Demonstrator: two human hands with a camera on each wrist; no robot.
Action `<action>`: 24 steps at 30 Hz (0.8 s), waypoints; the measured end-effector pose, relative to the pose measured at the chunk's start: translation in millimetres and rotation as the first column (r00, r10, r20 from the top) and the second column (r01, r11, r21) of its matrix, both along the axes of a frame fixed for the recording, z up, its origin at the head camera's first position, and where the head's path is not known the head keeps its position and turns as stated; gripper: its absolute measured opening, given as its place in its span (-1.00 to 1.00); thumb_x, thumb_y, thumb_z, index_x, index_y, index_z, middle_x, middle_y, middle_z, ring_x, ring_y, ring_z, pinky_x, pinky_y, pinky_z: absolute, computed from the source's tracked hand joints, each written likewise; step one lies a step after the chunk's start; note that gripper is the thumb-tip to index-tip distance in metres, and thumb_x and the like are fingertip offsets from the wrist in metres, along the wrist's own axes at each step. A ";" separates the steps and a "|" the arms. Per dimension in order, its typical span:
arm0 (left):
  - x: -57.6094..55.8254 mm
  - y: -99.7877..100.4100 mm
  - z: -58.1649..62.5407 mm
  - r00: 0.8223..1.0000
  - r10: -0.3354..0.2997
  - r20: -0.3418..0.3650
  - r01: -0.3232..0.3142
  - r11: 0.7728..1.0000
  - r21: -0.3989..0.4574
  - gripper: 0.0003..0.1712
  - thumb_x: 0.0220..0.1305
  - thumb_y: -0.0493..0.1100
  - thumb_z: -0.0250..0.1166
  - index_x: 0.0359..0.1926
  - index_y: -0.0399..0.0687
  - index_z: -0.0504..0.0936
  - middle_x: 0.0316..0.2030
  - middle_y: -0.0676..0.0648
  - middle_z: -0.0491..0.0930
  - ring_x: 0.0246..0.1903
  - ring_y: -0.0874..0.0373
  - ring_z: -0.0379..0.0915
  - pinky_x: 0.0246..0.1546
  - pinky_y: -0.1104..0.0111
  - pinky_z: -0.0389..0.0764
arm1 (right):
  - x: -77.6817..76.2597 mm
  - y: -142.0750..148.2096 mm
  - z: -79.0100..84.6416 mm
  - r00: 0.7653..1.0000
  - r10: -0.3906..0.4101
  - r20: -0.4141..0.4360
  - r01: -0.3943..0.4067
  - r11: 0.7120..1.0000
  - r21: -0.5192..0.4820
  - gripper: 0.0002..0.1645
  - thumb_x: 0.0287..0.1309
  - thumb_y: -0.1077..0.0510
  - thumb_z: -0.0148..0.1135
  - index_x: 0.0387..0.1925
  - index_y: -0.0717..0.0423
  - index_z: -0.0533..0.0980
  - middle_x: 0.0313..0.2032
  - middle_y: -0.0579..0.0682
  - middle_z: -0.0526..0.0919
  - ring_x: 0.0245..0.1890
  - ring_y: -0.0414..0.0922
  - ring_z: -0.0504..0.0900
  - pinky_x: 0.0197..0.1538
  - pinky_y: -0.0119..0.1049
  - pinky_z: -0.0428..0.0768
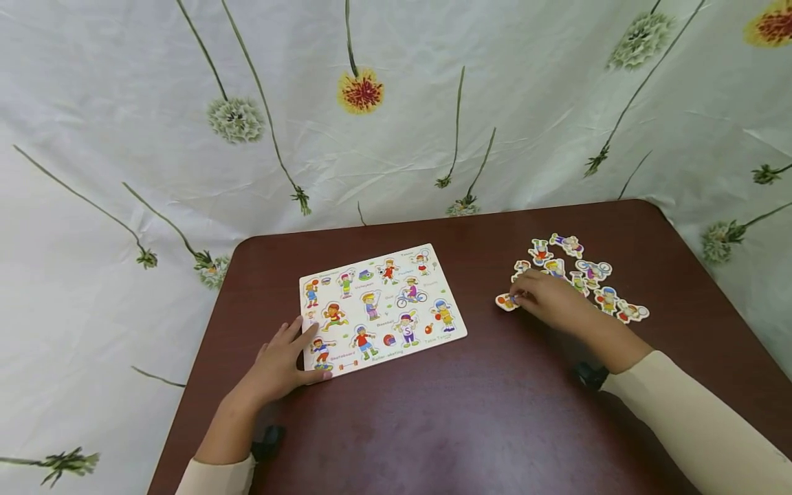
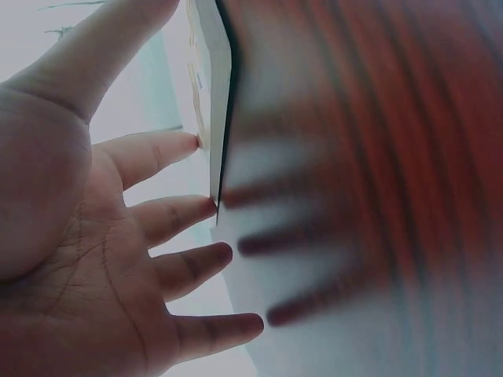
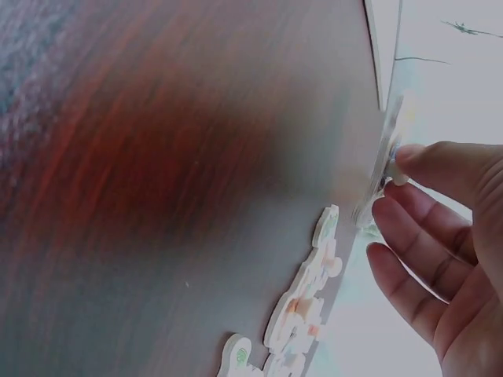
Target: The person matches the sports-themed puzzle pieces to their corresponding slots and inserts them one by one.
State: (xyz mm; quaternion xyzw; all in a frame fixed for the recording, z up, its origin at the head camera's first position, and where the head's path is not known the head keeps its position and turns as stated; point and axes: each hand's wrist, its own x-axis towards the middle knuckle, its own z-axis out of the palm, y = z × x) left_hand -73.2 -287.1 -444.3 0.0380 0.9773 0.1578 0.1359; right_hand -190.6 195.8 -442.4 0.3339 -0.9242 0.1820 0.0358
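A white puzzle board [image 1: 383, 309] printed with children playing sports lies on the table, left of centre. My left hand [image 1: 281, 361] rests at its left edge, fingers spread, with the thumb on the near corner; in the left wrist view, fingertips touch the rim of the board [image 2: 222, 86]. At the right, my right hand [image 1: 551, 297] pinches a small puzzle piece [image 1: 506, 302] between thumb and fingers. The right wrist view shows the thumb against a small knob [image 3: 399, 174] on this piece, which seems to be at or close to the tabletop.
Several loose puzzle pieces [image 1: 594, 270] lie in a cluster beyond and beside the right hand, some overlapping. The dark red-brown table [image 1: 433, 426] has rounded far corners. A white cloth with flowers [image 1: 396, 137] hangs behind it.
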 end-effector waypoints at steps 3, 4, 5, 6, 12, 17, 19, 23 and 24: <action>-1.7 6.5 1.4 1.000 -0.011 0.025 0.011 1.000 0.014 0.12 -0.01 0.31 0.42 0.48 0.00 0.16 0.50 -0.33 -0.06 0.46 -0.40 -0.19 0.24 -0.44 -0.01 | 2.1 1.5 2.0 1.000 -0.020 0.010 0.020 1.000 -0.005 -0.91 0.16 0.22 0.31 -0.26 0.10 0.62 -0.28 0.00 0.62 -0.31 -0.11 0.64 -0.25 -0.17 0.59; -2.6 9.3 1.9 0.999 -0.016 0.035 0.015 1.000 0.018 0.12 -0.01 0.30 0.42 0.48 0.00 0.16 0.50 -0.32 -0.07 0.46 -0.39 -0.21 0.25 -0.44 -0.01 | 2.6 1.6 2.8 1.000 -0.028 0.007 0.028 1.000 -0.011 -0.90 0.16 0.22 0.31 -0.25 0.10 0.62 -0.29 0.00 0.62 -0.32 -0.11 0.64 -0.26 -0.17 0.59; -3.5 12.5 2.5 0.999 -0.024 0.041 0.023 0.999 0.022 0.11 -0.01 0.30 0.42 0.48 -0.01 0.16 0.50 -0.32 -0.07 0.47 -0.39 -0.21 0.25 -0.44 -0.01 | 2.7 1.6 3.2 0.999 -0.035 0.004 0.035 0.999 -0.020 -0.90 0.16 0.21 0.31 -0.25 0.09 0.62 -0.30 -0.01 0.62 -0.33 -0.11 0.64 -0.26 -0.17 0.59; -4.5 15.8 3.1 0.998 -0.030 0.049 0.029 0.999 0.023 0.11 0.00 0.29 0.42 0.48 0.00 0.16 0.51 -0.31 -0.08 0.47 -0.39 -0.22 0.25 -0.43 -0.02 | 2.8 1.6 3.6 0.999 -0.044 0.000 0.044 0.999 -0.029 -0.90 0.16 0.21 0.31 -0.25 0.09 0.62 -0.31 -0.02 0.62 -0.34 -0.12 0.64 -0.27 -0.18 0.58; -9.2 38.7 1.7 0.994 -0.081 0.077 0.079 0.997 0.020 0.08 0.03 0.27 0.41 0.48 0.02 0.15 0.52 -0.26 -0.10 0.49 -0.33 -0.23 0.28 -0.41 -0.02 | 2.8 -2.4 6.6 0.997 -0.083 0.004 0.083 0.994 -0.064 -0.88 0.16 0.18 0.33 -0.25 0.09 0.61 -0.33 -0.03 0.61 -0.35 -0.12 0.62 -0.29 -0.20 0.56; -10.7 60.6 -1.4 0.991 -0.116 0.071 0.113 0.993 0.041 0.06 0.05 0.28 0.39 0.49 0.09 0.14 0.54 -0.20 -0.12 0.51 -0.30 -0.25 0.32 -0.39 -0.07 | 4.9 -14.9 10.2 0.993 -0.108 0.051 0.111 0.992 -0.058 -0.86 0.18 0.12 0.32 -0.24 0.08 0.61 -0.33 -0.04 0.61 -0.34 -0.14 0.60 -0.30 -0.24 0.54; -11.5 69.3 -2.6 0.990 -0.125 0.065 0.122 0.991 0.046 0.06 0.05 0.28 0.39 0.49 0.12 0.14 0.54 -0.17 -0.13 0.51 -0.28 -0.26 0.33 -0.37 -0.08 | 6.1 -21.2 12.3 0.991 -0.118 0.068 0.122 0.991 -0.055 -0.84 0.19 0.09 0.32 -0.24 0.07 0.61 -0.33 -0.05 0.60 -0.34 -0.14 0.57 -0.29 -0.24 0.52; -14.1 85.4 -5.4 0.989 -0.139 0.053 0.137 0.990 0.044 0.07 0.04 0.32 0.39 0.49 0.16 0.14 0.54 -0.15 -0.13 0.52 -0.25 -0.29 0.35 -0.36 -0.11 | 8.3 -34.6 16.2 0.985 -0.133 0.110 0.140 0.989 -0.057 -0.81 0.20 0.05 0.31 -0.23 0.06 0.60 -0.32 -0.05 0.61 -0.34 -0.15 0.56 -0.29 -0.26 0.51; -14.9 89.0 -6.2 0.989 -0.141 0.049 0.139 0.989 0.042 0.07 0.03 0.33 0.38 0.49 0.16 0.14 0.54 -0.15 -0.13 0.52 -0.24 -0.29 0.35 -0.36 -0.11 | 8.7 -38.1 17.2 0.983 -0.137 0.126 0.145 0.988 -0.060 -0.81 0.21 0.04 0.31 -0.23 0.06 0.59 -0.33 -0.05 0.60 -0.35 -0.15 0.55 -0.31 -0.27 0.50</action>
